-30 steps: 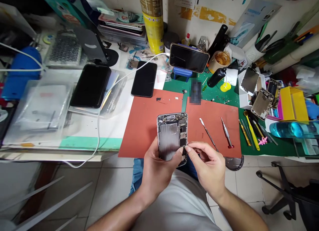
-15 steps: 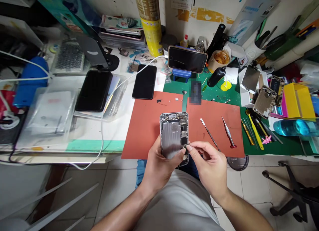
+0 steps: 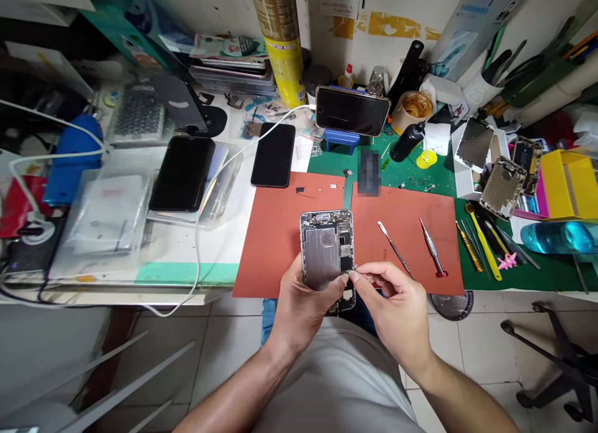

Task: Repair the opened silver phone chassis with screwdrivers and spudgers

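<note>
An opened phone body (image 3: 322, 252), its metal inside and circuit parts showing, is tilted over the front edge of the red-brown mat (image 3: 266, 252). My left hand (image 3: 303, 302) is wrapped round its lower left side, the thumb across the lower part. At the phone's lower right edge, my right hand (image 3: 392, 305) has thumb and forefinger pinched together beside the left thumb. Whatever lies between those fingertips is too small to make out. To the right on the mat lie a thin metal pry tool (image 3: 395, 249) and a screwdriver (image 3: 430, 247).
A phone (image 3: 353, 111) leans on a blue stand behind the mat. Two dark phones (image 3: 273, 155) (image 3: 182, 173) lie to the left, with a white cable (image 3: 197, 233) nearby. Tools (image 3: 483, 241) and a box of phone parts (image 3: 467, 187) are at the right.
The view has shifted slightly, so the bench items appear a little further right. Both hands keep nearly the same hold at the phone body.
</note>
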A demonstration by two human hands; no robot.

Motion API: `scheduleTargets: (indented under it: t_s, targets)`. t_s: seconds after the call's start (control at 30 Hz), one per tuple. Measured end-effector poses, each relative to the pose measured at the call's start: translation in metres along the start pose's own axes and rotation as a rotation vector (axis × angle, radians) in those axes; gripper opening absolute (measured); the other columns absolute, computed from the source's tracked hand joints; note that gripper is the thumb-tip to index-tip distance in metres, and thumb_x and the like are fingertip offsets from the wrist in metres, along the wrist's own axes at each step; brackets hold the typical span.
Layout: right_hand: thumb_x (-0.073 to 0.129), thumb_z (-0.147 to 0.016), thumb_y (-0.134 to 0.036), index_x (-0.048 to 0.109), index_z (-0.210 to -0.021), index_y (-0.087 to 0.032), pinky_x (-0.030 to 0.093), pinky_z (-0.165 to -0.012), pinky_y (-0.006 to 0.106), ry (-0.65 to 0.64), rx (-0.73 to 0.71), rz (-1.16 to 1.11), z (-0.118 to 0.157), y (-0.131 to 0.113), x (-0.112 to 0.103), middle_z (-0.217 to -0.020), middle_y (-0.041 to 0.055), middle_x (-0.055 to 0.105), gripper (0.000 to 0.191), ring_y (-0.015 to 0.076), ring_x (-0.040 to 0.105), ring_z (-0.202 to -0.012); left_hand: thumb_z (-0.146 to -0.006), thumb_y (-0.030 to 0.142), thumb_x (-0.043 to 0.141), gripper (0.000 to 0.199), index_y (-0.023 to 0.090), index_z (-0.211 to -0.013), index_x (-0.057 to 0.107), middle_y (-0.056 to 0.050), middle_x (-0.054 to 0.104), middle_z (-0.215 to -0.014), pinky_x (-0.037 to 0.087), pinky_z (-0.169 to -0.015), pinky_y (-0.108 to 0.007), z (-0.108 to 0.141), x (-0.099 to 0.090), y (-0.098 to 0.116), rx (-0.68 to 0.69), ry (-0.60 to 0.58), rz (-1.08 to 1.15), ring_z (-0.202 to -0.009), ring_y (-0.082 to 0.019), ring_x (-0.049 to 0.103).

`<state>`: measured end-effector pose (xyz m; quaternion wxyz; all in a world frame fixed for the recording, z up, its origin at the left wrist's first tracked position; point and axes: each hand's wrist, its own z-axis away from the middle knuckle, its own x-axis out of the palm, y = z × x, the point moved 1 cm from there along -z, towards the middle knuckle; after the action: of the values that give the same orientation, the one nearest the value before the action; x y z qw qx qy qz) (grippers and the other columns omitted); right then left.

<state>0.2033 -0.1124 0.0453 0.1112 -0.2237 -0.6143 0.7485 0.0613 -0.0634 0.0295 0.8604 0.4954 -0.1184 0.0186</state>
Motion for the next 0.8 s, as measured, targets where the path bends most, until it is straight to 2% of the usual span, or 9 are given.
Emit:
scheduleTargets:
  t_s: [0.17, 0.3, 0.47, 0.63, 0.8]
  targets:
    - [0.081, -0.09, -0.031, 0.081, -0.088, -0.022, 0.063, -0.071, 0.024, -0.006, 0.024, -0.006, 0.0009, 0.0005, -0.0009, -0.079, 0.0016, 0.081, 0.009, 0.0159, 0.077, -0.071, -0.079, 0.031, 0.092, 0.036, 0.017, -0.108, 0.074, -0.003, 0.076, -0.095, 0.062, -0.08, -0.03, -0.0014, -0.0005, -0.002, 0.004, -0.019, -0.016, -0.086, -0.019, 0.071]
    - [0.081, -0.088, -0.03, 0.08, -0.085, -0.022, 0.062, -0.069, 0.022, 0.011, 0.017, -0.008, 0.0013, -0.0001, 0.0, -0.075, 0.0003, 0.079, 0.009, 0.014, 0.074, -0.067, -0.078, 0.028, 0.091, 0.035, 0.017, -0.106, 0.073, -0.002, 0.076, -0.094, 0.06, -0.076, -0.027, -0.0022, 0.001, -0.002, -0.001, -0.01, 0.014, -0.083, -0.018, 0.07]
    - [0.082, -0.088, -0.032, 0.082, -0.087, -0.023, 0.062, -0.07, 0.021, 0.021, 0.056, -0.016, 0.0009, -0.0012, 0.001, -0.078, 0.0002, 0.08, 0.009, 0.0138, 0.076, -0.071, -0.079, 0.031, 0.091, 0.04, 0.016, -0.111, 0.073, -0.005, 0.078, -0.099, 0.062, -0.081, -0.032, -0.0029, 0.0014, -0.0041, -0.012, -0.034, 0.019, -0.087, -0.021, 0.072]
    - [0.082, -0.086, -0.032, 0.081, -0.084, -0.023, 0.063, -0.07, 0.023, 0.043, 0.065, -0.012, 0.0017, -0.0032, 0.0014, -0.074, -0.0002, 0.078, 0.01, 0.0141, 0.074, -0.068, -0.078, 0.031, 0.094, 0.043, 0.018, -0.113, 0.072, -0.005, 0.078, -0.098, 0.063, -0.079, -0.032, -0.0042, -0.0018, -0.0078, -0.033, -0.031, 0.031, -0.089, -0.023, 0.073]
    - [0.085, -0.087, -0.036, 0.083, -0.088, -0.024, 0.063, -0.073, 0.022, 0.043, 0.09, -0.036, 0.0018, -0.0017, -0.001, -0.081, 0.0007, 0.081, 0.012, 0.0146, 0.077, -0.073, -0.088, 0.036, 0.088, 0.037, 0.019, -0.117, 0.074, -0.006, 0.076, -0.102, 0.06, -0.082, -0.031, -0.0033, -0.0072, -0.0043, -0.057, -0.147, 0.066, -0.092, -0.021, 0.071]
